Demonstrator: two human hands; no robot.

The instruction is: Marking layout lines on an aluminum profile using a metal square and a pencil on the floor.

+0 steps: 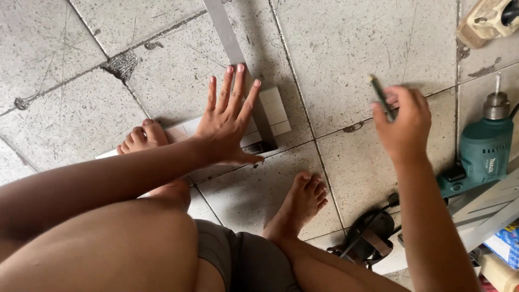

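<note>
My left hand (230,121) lies flat with fingers spread on a white ribbed profile (273,111) that rests on the tiled floor. A grey metal strip (227,38) crosses that profile and runs away to the top of the view. My right hand (405,121) hovers to the right, above the floor, with its fingers closed on a dark green pencil (380,94) whose tip points up and left. My left foot (141,138) rests on the profile's left part; my right foot (304,200) stands on the tiles below it.
A teal electric drill (484,146) lies at the right edge. A black power tool with cable (367,235) sits near my right leg. Pale metal profiles (486,211) lie at lower right, a beige object (486,19) at top right.
</note>
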